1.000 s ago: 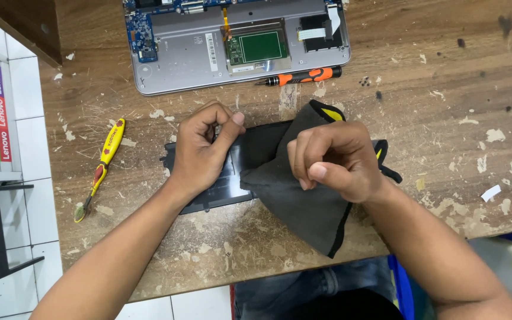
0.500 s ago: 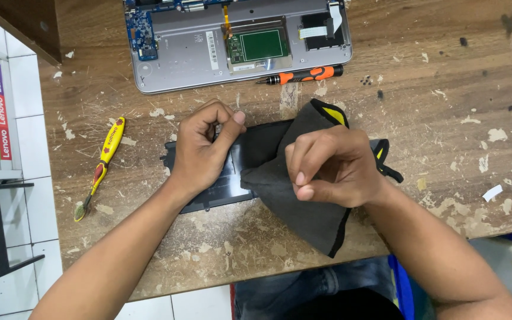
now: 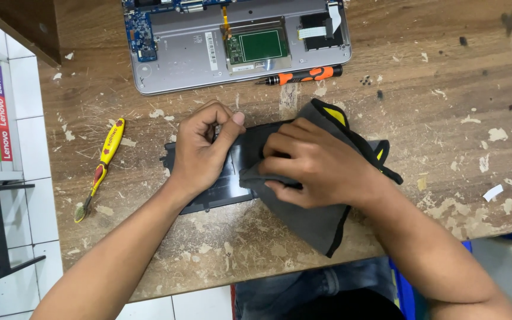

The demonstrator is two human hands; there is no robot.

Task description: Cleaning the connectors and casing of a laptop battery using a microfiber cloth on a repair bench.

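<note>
1. I'm seeing a wooden bench (image 3: 445, 89), rough and matt, its surface scratched and flecked with pale peeling patches.
2. My right hand (image 3: 315, 163) presses a soft grey cloth (image 3: 309, 222), matt, with black and yellow trim.
3. Under my left hand (image 3: 200, 148) lies a flat black battery pack (image 3: 220, 192), smooth plastic with a slight sheen.
4. The open laptop shell (image 3: 179, 59) looks like brushed silver metal.
5. The screwdriver (image 3: 303, 76) and the yellow brush (image 3: 105, 160) have glossy plastic handles.

Bare worn tabletop (image 3: 457, 136) right of the hands; opened laptop (image 3: 179, 53), screwdriver (image 3: 303, 75) close ahead; brush (image 3: 102, 166) left.
</note>
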